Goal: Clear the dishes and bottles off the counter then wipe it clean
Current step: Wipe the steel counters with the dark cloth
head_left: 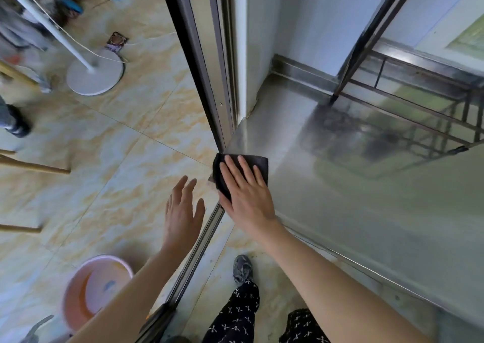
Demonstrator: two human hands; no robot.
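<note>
The stainless steel counter (pixel 366 198) fills the right half of the view, shiny and bare of dishes or bottles. At its near left corner lies a dark folded cloth (pixel 258 163). My right hand (pixel 246 191) presses flat on the cloth, fingers spread and pointing away from me. My left hand (pixel 183 212) hovers open in the air just left of the counter's edge, above the floor, holding nothing.
A sliding door frame (pixel 209 68) runs up from the counter corner. A metal rack (pixel 419 102) stands at the counter's back right. On the tiled floor are a pink basin (pixel 76 290), a white round stand base (pixel 94 73) and wooden legs (pixel 34 167).
</note>
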